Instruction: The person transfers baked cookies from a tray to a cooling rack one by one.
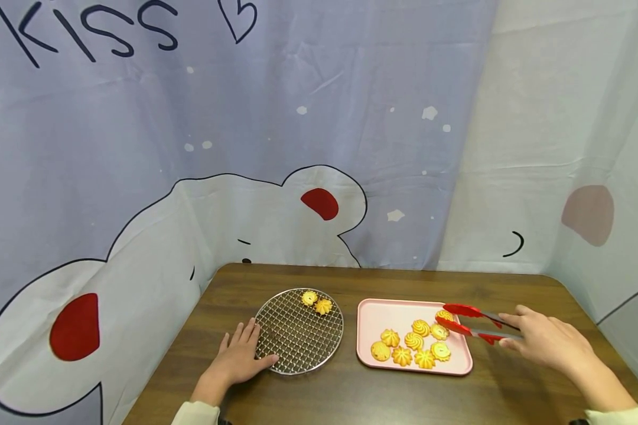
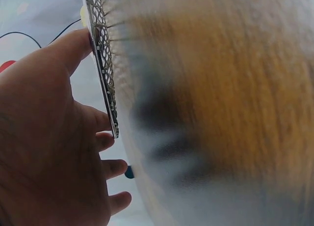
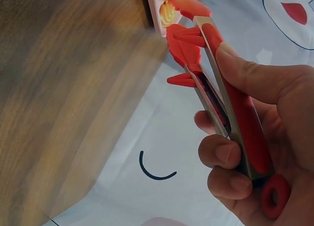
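Note:
My left hand (image 1: 240, 359) lies at the left edge of a round wire cooling rack (image 1: 292, 342). Its fingers are spread, with the thumb and a finger touching the rim (image 2: 104, 78). Two golden piped cookies (image 1: 323, 306) sit near the rack's far edge. In my right hand (image 1: 550, 339) I grip red-tipped metal tongs (image 3: 240, 118), whose jaws stand apart. The tong tips reach over the right side of a pink tray (image 1: 388, 310), around a swirled cookie (image 1: 445, 316) in its upper right corner; whether they touch it I cannot tell. Several more cookies (image 1: 413, 341) lie on the tray.
Rack and tray stand side by side on a brown wooden table (image 1: 319, 401), a strip of wood between them. A printed cloth (image 1: 404, 147) with cartoon figures hangs behind the table's back edge and along both sides.

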A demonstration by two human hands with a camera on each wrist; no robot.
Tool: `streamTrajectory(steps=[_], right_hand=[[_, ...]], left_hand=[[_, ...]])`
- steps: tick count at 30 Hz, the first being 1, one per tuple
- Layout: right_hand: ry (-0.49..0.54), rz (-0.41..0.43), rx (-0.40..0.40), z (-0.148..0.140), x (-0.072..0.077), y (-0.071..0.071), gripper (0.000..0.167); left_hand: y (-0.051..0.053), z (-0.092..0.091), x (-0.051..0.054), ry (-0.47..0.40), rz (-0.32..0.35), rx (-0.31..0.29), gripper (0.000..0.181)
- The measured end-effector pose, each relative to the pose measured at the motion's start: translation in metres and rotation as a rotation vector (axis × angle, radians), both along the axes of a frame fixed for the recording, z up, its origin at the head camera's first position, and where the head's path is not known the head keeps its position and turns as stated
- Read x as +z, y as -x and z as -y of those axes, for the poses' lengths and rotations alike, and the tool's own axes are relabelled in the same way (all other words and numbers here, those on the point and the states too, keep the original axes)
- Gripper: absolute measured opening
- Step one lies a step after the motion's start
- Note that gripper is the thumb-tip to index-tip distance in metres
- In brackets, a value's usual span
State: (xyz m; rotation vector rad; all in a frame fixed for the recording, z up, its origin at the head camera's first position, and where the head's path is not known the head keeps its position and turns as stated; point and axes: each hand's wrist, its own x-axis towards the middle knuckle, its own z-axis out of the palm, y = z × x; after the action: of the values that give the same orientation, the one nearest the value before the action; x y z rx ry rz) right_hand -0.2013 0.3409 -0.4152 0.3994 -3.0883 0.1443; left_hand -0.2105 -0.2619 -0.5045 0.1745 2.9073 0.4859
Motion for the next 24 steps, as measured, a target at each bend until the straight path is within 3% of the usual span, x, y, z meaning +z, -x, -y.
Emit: streamTrajectory(steps=[10, 24], right_hand=[[0.008, 0.068, -0.031, 0.0014, 0.0044, 0.0021, 0.063], [0.019, 0.047, -0.012, 0.0007, -0.0019, 0.0050, 0.060]], left_hand=[[0.0015, 0.0004, -0.0010, 0.010, 0.005, -0.003, 0.102], [0.0028, 0.0002, -0.0020, 0.008, -0.001, -0.001, 0.103]])
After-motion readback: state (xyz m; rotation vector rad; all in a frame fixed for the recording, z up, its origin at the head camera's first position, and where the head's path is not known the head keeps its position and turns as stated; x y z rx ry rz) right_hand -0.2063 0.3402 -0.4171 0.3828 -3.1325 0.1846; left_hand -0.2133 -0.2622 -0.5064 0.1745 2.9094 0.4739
